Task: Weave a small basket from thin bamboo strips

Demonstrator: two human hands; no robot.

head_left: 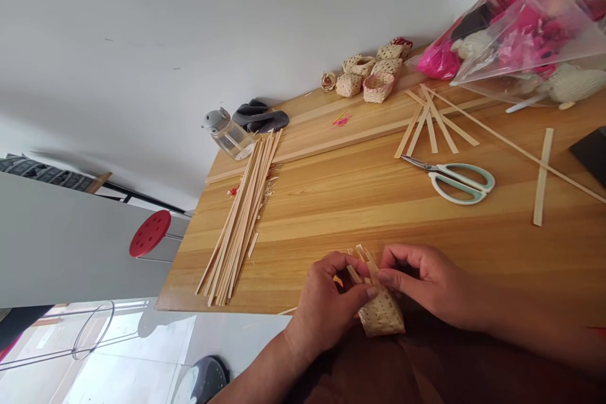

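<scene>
From my end, the left hand (326, 312) and right hand (426, 284) have their fingers closed on a small woven basket (381, 314) at the worktop's (303, 214) near edge, pinching its loose strip ends (362, 262) together, seemingly so the weave can't spring apart.

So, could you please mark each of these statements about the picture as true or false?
1. The left hand and right hand both hold a small woven basket. True.
2. The scissors lie inside the plastic bag. False: they lie on the wooden table.
3. A bundle of pale strips lies on the table. True.
4. The bag holds only blue items. False: it holds pink and cream items.
</scene>
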